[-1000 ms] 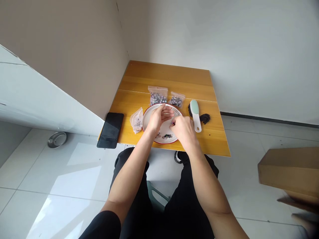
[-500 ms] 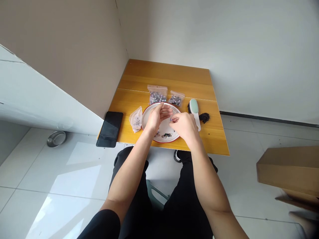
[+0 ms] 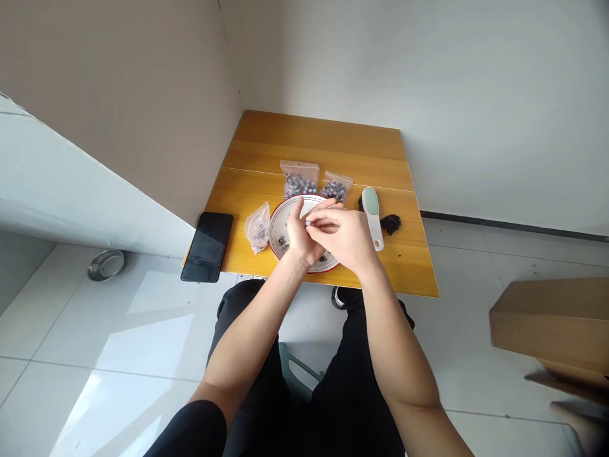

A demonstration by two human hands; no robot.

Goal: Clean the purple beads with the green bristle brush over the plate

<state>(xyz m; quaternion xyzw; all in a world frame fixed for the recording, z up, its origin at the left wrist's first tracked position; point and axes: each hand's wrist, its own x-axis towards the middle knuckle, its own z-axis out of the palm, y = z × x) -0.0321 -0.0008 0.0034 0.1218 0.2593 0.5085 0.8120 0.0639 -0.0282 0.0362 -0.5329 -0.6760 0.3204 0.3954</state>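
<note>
Over the plate (image 3: 277,219), white with a red rim, my two hands meet. My left hand (image 3: 303,238) has its palm turned up, thumb raised and fingers stretched out; part of it is hidden behind the other hand. My right hand (image 3: 343,233) pinches a small pale purple bead (image 3: 309,223) between thumb and fingertips, right at the left palm. Loose dark beads (image 3: 282,241) lie on the plate's left part. Behind the plate are a larger clear bag of mixed beads (image 3: 299,183) and a smaller bead bag (image 3: 335,189).
Left of the plate sits a crumpled open clear bag (image 3: 257,228), with a black phone (image 3: 207,246) at the table's left edge. To the right lie a white and green brush (image 3: 372,216) and a dark fuzzy clump (image 3: 391,223). Walls border the wooden table (image 3: 314,139).
My right hand has moved left with the bead, up to my left hand. The left hand has shifted slightly right and turned its palm upward, uncovering dark beads on the plate's left.
</note>
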